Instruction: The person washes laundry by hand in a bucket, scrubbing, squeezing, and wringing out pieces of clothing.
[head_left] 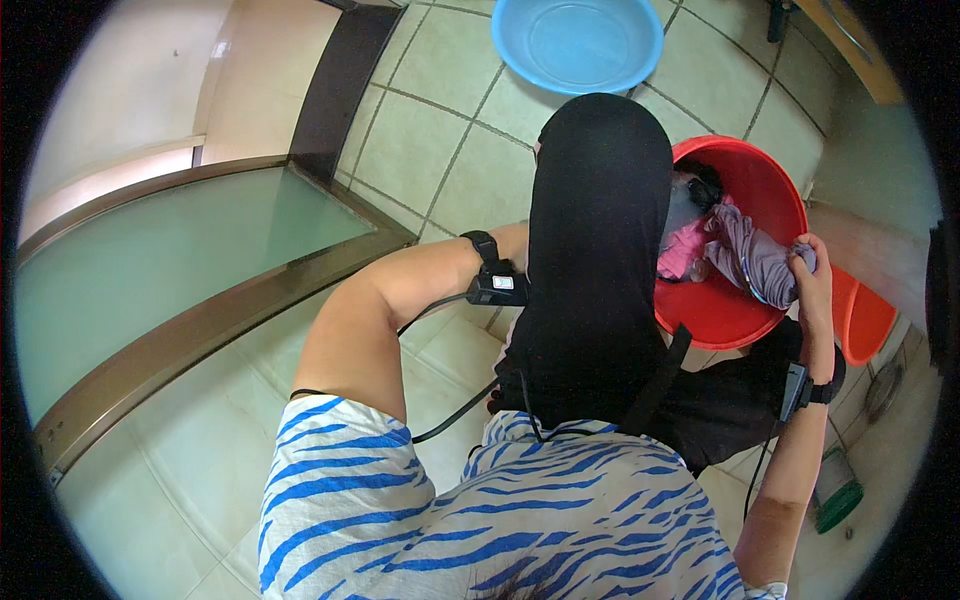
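Observation:
My right hand (811,265) is closed on the end of a grey-purple cloth garment (752,252) at the right rim of a red bucket (770,190). The rest of the garment trails down into the bucket. Beside it in the bucket lie a pink cloth (684,250) and a dark piece (706,186), with something pale and clear that I cannot make out. My left forearm (440,270) reaches behind my raised knee (600,200) in black trousers. The leg hides my left hand, so its fingers do not show.
A light blue basin (580,45) stands on the tiled floor beyond my knee. An orange-red container (862,315) is right of the bucket, and a green basket (840,500) sits lower right. A metal-framed glass panel (200,250) fills the left side. A wooden edge (860,45) is at upper right.

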